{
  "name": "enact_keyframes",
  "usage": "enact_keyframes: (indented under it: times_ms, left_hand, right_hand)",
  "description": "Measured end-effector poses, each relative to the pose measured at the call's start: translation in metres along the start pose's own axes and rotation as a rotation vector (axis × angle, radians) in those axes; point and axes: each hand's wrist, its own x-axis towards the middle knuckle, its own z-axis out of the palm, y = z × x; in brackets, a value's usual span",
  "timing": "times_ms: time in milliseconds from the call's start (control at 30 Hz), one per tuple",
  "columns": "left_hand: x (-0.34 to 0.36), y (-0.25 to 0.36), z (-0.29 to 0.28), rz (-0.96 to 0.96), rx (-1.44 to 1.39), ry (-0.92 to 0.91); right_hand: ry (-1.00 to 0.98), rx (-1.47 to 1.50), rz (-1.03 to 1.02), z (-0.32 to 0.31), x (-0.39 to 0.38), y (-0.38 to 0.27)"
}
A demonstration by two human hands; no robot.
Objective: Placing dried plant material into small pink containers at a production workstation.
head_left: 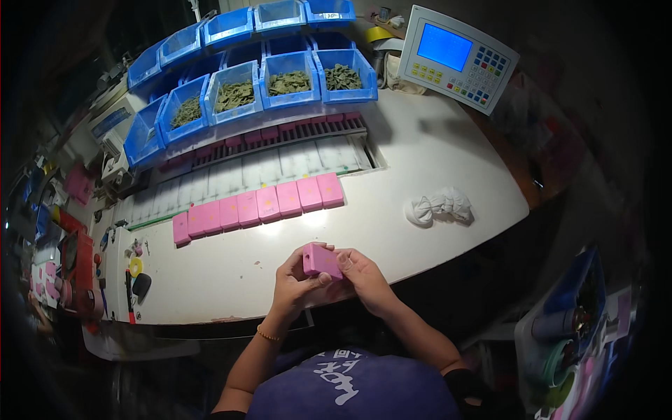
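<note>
Near the front edge of the white table, a pink rectangular block is held up between my two hands. A small round hole shows in its left end. My left hand grips it from the left and below, with the thumb along the near side. The right end is pinched by my right hand, its thumb on the top face. Beyond my hands, several similar pink blocks lie side by side in a slightly curved row. The leftmost block looks narrower than the others.
Blue bins, some holding small greenish pieces, rise in tiers behind a slotted rack and pale panel. A keypad console stands back right. A bunched white cloth lies right; a black mouse-like object and yellow tape lie left.
</note>
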Motion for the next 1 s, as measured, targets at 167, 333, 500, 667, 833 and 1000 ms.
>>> enact_keyframes:
  times_ms: [167, 333, 500, 667, 833, 1000]
  left_hand:
    - [-0.008, -0.004, -0.003, 0.033, 0.432, 0.118]
    - [-0.011, -0.02, -0.003, 0.108, 0.507, 0.149]
    - [-0.013, -0.022, -0.008, 0.073, 0.511, 0.095]
    - [-0.014, -0.018, -0.006, 0.036, 0.576, 0.111]
    - [-0.015, -0.019, -0.007, 0.083, 0.618, 0.109]
    - [-0.015, -0.018, -0.009, 0.142, 0.661, 0.069]
  right_hand:
    - [0.094, -0.645, -0.281, -0.017, -0.007, 0.003]
    - [-0.045, -0.847, -0.465, -0.009, -0.005, 0.006]
    - [-0.136, -0.959, -0.552, -0.011, 0.007, 0.009]
    - [-0.192, -1.084, -0.634, -0.011, 0.009, 0.003]
    - [-0.264, -1.024, -0.405, -0.018, 0.009, -0.006]
    - [-0.06, -1.231, -0.1, 0.023, 0.013, -0.04]
